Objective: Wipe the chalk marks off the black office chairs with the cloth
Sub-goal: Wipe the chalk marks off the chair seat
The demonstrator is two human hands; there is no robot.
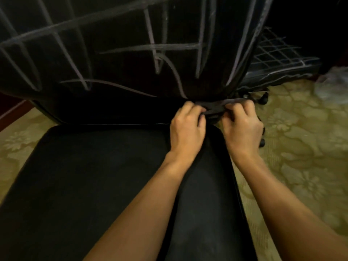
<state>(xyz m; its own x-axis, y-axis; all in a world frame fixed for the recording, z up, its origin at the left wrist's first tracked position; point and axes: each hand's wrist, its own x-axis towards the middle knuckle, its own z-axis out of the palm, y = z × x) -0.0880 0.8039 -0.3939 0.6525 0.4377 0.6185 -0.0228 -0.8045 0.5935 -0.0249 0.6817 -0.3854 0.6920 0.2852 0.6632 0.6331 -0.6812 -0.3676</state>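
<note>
Chalk marks [156, 47] all over backrest [113, 53] at left, seat [84, 176] below looking clean, left hand [185, 127] and right hand [243, 127] both pinching dark cloth [214, 108] at backrest's lower right corner, probably refolding to wipe; second marked chair [278, 65] beyond, open floor [301, 147] right.

A black office chair [90, 185] fills the view, its seat bare and dark. Its backrest [113, 53], rising behind the seat, carries pale chalk marks [150, 46] — crossing lines and a few curves. At the seat's far right corner, the left hand [185, 127] and right hand [243, 129] sit close together, fingers curled around a dark cloth [214, 108] stretched between them. Beyond the chair's right side stands a second chair [278, 59] — also chalked, in a grid. Patterned flooring [301, 147] surrounds the chair.
</note>
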